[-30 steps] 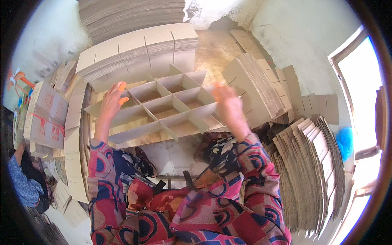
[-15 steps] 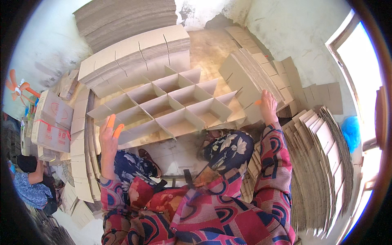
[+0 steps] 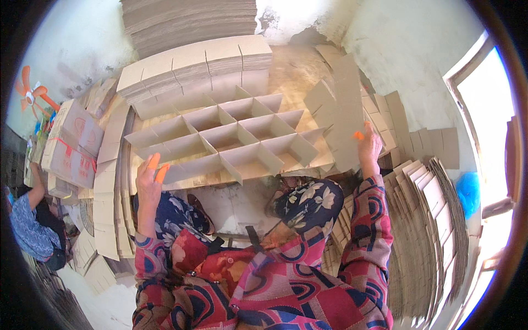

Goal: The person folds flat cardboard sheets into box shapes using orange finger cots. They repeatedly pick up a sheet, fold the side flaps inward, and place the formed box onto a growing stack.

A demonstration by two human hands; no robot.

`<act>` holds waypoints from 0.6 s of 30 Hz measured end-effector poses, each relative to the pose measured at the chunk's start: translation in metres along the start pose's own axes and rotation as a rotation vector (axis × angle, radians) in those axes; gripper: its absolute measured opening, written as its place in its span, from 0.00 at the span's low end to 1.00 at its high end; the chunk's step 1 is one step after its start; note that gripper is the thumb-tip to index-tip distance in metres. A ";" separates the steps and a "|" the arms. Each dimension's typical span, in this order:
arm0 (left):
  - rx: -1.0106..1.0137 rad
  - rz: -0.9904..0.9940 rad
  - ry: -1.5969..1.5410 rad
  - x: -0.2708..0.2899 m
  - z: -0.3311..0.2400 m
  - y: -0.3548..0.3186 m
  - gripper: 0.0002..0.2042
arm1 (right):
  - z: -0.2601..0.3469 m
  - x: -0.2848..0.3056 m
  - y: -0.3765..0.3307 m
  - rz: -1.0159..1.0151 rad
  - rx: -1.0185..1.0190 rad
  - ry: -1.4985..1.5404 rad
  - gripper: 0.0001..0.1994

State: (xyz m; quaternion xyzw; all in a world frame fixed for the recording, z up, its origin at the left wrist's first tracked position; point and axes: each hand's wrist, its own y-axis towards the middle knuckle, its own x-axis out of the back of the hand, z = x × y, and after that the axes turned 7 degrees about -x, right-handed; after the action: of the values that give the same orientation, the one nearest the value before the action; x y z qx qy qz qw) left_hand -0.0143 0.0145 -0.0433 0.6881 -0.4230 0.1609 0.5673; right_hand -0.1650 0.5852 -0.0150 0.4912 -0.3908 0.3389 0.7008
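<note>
A cardboard divider grid (image 3: 231,132) of interlocked strips stands on the wooden table in front of me. My left hand (image 3: 147,184) is at the grid's near left corner, two fingertips in orange covers. Its fingers are stretched upward and slightly apart; whether they touch the strip end is unclear. On the right, my right hand (image 3: 369,148) grips the lower right edge of a flat cardboard strip (image 3: 346,104), raised at a slant. An orange cover shows on one finger there. Behind that strip, slotted cardboard sheets (image 3: 322,99) are partly hidden.
Stacked slotted strips (image 3: 214,55) lie behind the grid, a taller cardboard pile (image 3: 190,25) beyond. More stacks fill the right (image 3: 418,220) and left (image 3: 107,192) sides. A carton (image 3: 71,146) and an orange fan (image 3: 33,93) stand left, near another person (image 3: 36,228).
My right hand has lifted a cardboard strip from the right-hand stack, and the strip now stands up at a slant. My left hand stays by the grid's corner. The view has shifted slightly.
</note>
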 end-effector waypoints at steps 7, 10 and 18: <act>-0.100 -0.023 0.053 0.002 -0.001 -0.003 0.25 | 0.129 0.068 -0.011 -0.018 0.240 0.559 0.23; -0.074 -0.004 0.081 0.001 -0.001 -0.010 0.25 | 0.191 0.074 -0.050 0.208 0.341 0.647 0.26; -0.037 -0.053 -0.074 -0.019 0.020 -0.030 0.14 | 0.307 0.064 -0.117 0.584 0.642 0.704 0.24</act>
State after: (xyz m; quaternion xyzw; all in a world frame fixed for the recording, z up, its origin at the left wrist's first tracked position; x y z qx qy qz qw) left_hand -0.0078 0.0043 -0.0822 0.6939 -0.4282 0.1121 0.5680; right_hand -0.1008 0.2643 0.0569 0.4086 -0.1299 0.7646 0.4813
